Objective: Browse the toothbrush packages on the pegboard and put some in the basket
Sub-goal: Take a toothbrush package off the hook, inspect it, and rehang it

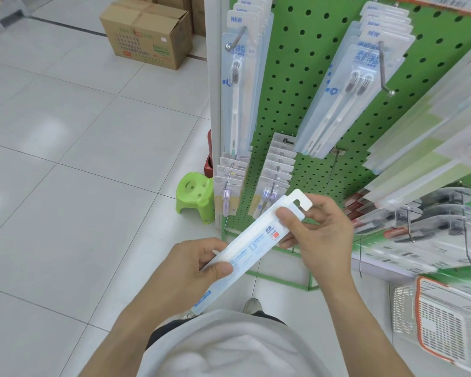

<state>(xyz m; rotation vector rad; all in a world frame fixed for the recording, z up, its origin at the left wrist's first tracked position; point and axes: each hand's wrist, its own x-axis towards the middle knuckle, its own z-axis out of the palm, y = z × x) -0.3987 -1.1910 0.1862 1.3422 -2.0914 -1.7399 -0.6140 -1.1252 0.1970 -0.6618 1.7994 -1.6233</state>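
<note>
You hold one long white toothbrush package (pixel 252 247) in front of you, tilted so its notched hanging tab points up and to the right. Blue print and a small red mark run along its face. The green pegboard (pixel 305 85) carries more toothbrush packages (pixel 235 85) on metal hooks, stacked in rows, pale blue ones marked "NEW" above smaller ones lower down. The white basket (pixel 441 322) with an orange rim sits at the lower right, tipped.

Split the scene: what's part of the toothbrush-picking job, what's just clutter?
Job: toothbrush package held by left hand and right hand; pegboard with hanging packages; basket.
Clutter: green stool; cardboard box.
</note>
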